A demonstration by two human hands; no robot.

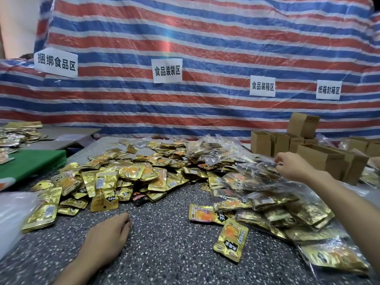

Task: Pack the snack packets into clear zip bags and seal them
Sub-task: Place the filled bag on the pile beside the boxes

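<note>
At 3 o'clock on the tabletop (164, 239), the right hand (287, 166) pinches the top edge of a filled zip bag (255, 171) with curled fingers, above the stack of filled bags (283, 208). Recommended: press along the whole zip strip, expelling air before release. The left hand (107, 237) rests palm-down at 7 o'clock, relaxed, holding nothing. Loose snack packets (123, 175) lie heaped at 11 o'clock. Cardboard boxes (320, 159) stand at 2 o'clock; their contents cannot be determined.

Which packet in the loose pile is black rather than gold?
The black packet with orange lettering, lying on the table just beyond the left hand; the gold packets surround it.
</note>
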